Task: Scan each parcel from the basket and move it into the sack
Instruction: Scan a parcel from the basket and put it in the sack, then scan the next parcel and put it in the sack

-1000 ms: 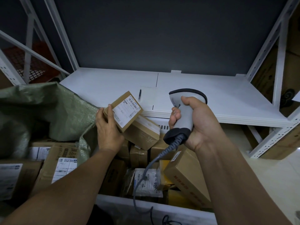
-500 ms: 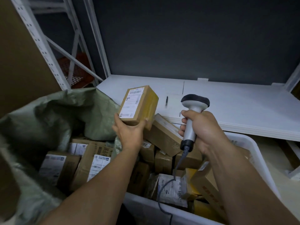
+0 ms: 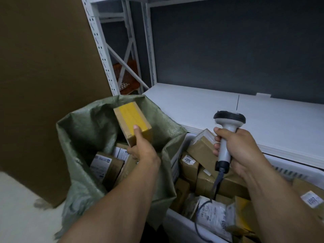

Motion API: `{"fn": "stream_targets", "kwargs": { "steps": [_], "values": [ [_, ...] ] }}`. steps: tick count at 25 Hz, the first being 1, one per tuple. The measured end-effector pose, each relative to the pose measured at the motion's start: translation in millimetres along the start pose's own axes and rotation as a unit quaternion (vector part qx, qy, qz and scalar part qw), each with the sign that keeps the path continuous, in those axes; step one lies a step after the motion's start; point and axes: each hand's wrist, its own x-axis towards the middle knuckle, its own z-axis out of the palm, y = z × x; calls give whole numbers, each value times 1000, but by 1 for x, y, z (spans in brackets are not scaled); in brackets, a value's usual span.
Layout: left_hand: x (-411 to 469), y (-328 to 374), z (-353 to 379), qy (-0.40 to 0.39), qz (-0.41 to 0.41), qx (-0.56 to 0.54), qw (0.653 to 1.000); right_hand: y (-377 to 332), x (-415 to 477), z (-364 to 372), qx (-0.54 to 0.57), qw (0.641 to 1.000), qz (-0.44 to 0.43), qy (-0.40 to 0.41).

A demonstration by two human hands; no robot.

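Parcel (image 3: pixel 130 120), brown with yellow tape, gripped by left hand (image 3: pixel 145 152) over sack (image 3: pixel 84 123); right hand (image 3: pixel 243 151) grips scanner (image 3: pixel 228 120).

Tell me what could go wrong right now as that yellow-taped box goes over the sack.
1. The left hand grips the yellow-taped box only at its near end; it could slip and land hard on the parcels already in the sack.
2. The green sack has a slumped, folded rim, which might catch the box.
3. The scanner cable trails among the basket contents and may snag.
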Motion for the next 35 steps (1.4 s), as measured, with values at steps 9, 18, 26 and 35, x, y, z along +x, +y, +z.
{"fn": "stream_targets", "kwargs": {
  "steps": [9, 18, 26, 35],
  "values": [
    [10, 8, 3, -17, -8, -11, 1000, 12, 9, -2, -13, 1000, 6, 5],
    [-38, -24, 24, -194, 60, 86, 975, 18, 7, -29, -35, 999, 10, 22],
    [-70, -100, 34, -314, -16, 306, 898, 17, 13, -75, -26, 997, 49, 52],
    [-124, -217, 24, -472, -162, 604, 622, 10, -4, -142, -85, 986, 93, 110]
  ]
}}
